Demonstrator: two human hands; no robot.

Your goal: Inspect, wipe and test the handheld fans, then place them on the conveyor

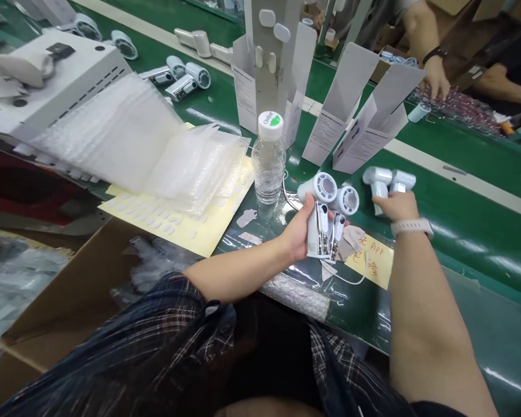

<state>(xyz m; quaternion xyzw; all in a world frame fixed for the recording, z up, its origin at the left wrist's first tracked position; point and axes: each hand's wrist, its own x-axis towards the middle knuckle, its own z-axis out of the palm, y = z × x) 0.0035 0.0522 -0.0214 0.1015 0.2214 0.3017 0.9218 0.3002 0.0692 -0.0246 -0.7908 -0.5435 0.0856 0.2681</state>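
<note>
My left hand [301,229] is closed around two pale-blue, hair-dryer-shaped devices. The nearer device [318,234] and the second device [345,202] show round vented ends, and their handles are open on metal and wiring inside. On the green belt to the right, my right hand [399,207] has its fingers round the handle of another pale-blue device [378,179]. A similar device [403,179] lies close beside it, partly hidden by that hand. Below my left hand are paper scraps [351,240] and a yellow note [373,260] with red handwriting.
A water bottle [269,162] stands left of my hands. Bubble-wrap bags [147,145] lie on a yellow sticker sheet [212,237]. Open white boxes [330,127] stand behind. More devices [191,81] lie at the back left. A co-worker's hand [436,81] reaches in at the far right.
</note>
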